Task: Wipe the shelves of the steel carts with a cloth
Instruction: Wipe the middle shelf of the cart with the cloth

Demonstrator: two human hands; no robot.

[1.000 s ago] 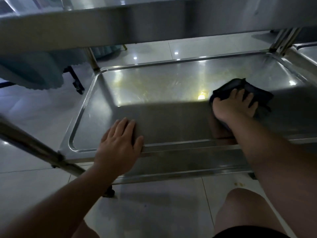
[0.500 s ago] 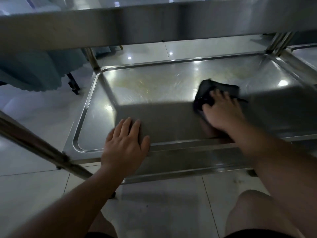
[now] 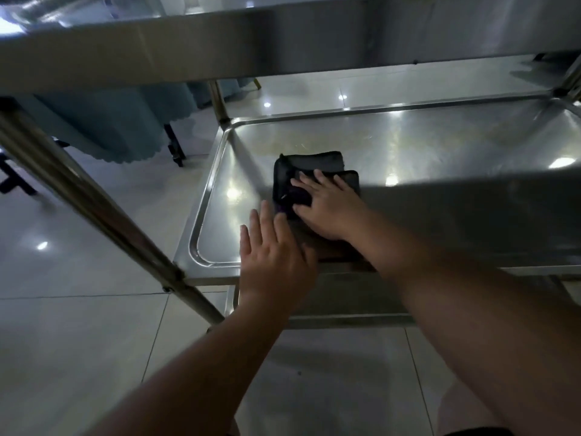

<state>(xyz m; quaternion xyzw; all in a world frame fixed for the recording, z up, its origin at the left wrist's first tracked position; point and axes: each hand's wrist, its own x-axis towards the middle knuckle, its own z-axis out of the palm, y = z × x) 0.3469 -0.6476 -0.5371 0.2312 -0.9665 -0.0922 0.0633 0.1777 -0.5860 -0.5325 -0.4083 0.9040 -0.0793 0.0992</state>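
The cloth (image 3: 309, 171) has slid leftward across the shelf (image 3: 440, 146) under the right hand (image 3: 330, 209), whose fingers lie flat on it. The left hand (image 3: 273, 256) rests open on the shelf's near rim, fingertips beside the cloth.

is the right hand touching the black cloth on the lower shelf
Touching. The head view shows the right hand lying flat on the black cloth, fingers spread over its top, pressing it onto the lower shelf.
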